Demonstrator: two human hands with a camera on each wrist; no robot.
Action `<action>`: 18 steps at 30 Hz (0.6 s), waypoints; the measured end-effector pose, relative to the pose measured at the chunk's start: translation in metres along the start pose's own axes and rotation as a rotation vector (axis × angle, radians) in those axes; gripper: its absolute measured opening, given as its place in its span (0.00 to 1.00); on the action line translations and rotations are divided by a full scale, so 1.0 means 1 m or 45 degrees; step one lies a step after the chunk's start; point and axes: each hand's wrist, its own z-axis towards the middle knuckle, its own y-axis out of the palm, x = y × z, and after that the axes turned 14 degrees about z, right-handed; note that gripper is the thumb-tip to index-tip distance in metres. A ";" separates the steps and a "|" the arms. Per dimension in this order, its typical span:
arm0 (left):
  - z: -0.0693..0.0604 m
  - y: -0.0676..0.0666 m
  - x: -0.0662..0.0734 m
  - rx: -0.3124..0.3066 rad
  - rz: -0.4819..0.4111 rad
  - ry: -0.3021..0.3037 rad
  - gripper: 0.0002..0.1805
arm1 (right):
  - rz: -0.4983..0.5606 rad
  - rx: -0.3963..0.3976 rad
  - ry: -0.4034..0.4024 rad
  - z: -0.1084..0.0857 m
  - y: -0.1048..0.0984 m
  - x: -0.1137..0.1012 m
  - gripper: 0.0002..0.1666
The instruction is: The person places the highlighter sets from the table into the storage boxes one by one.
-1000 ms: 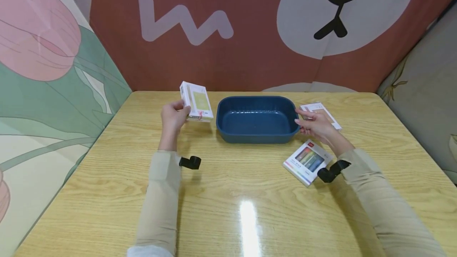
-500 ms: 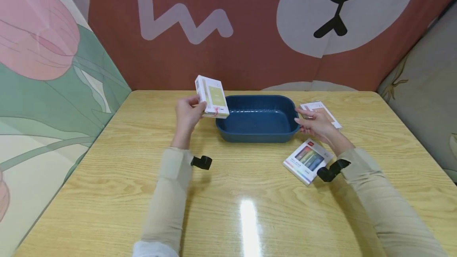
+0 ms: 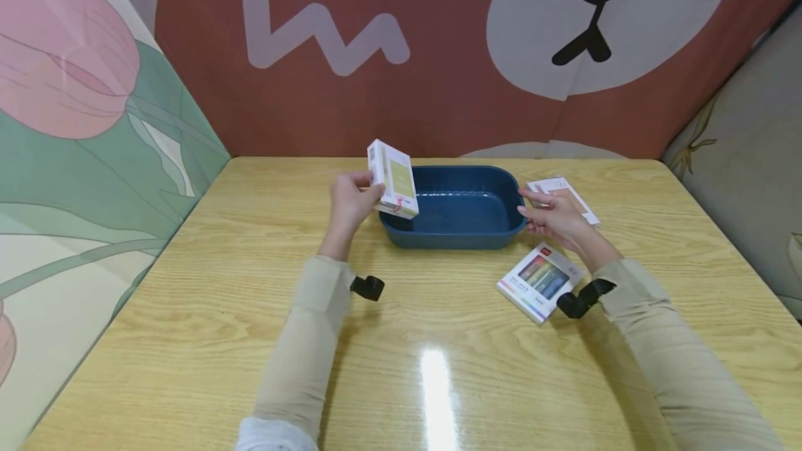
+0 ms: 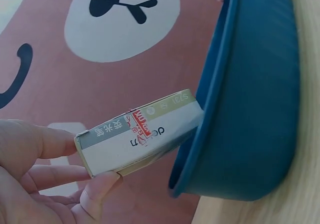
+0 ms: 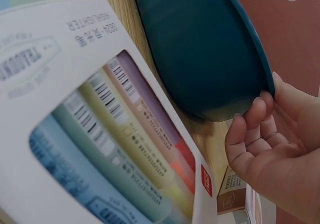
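Far on the surface (image 3: 464,312) sits the blue tub (image 3: 451,241), its right end pinched by my right fingers (image 5: 256,113). Over its left end tilts the white box (image 3: 396,176) — my left fingers (image 4: 55,143) grip one edge only, so it could swivel and snag the rim (image 4: 213,94).

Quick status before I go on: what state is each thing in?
Yellow-panelled box: tilted, pinched by the left hand
Blue tub: upright on the table, rim held by the right hand, nothing visible inside
Highlighter box: lying flat, pens showing through its window
Far box: lying flat, partly hidden by the right hand
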 end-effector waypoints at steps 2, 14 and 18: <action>0.001 0.003 -0.001 -0.011 0.034 -0.004 0.19 | 0.005 0.006 0.001 0.000 0.000 0.000 0.38; 0.004 0.020 -0.005 -0.023 0.254 0.089 0.18 | 0.027 0.003 0.014 -0.001 0.001 0.001 0.37; 0.004 0.025 -0.006 0.005 0.286 0.108 0.16 | 0.030 -0.001 0.016 0.000 0.000 0.001 0.37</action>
